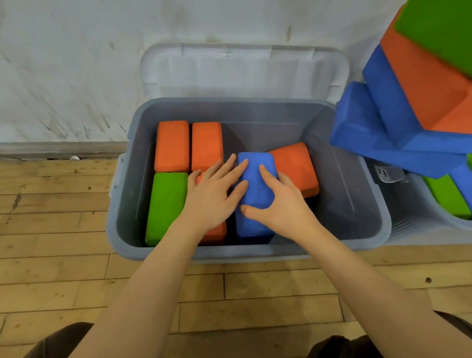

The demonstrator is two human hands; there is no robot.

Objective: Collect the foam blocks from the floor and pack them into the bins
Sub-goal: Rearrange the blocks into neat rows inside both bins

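Two hands [213, 195] on rounded blue foam block [256, 182] in bin [352, 242]

Single view only, from a head-worn wide-angle camera looking forward and steeply down over the person's own forearms, close above the grey bin [360, 208] that fills the centre of frame against the white wall [51, 67]. The wooden floor [42, 232] runs across the lower half, with the person's knees at the bottom edge; a second bin [417, 216] and a stack of foam blocks [426, 90] are cut off at the right edge. Wide-angle distortion bends straight lines near the frame borders; no second view is available for comparison.
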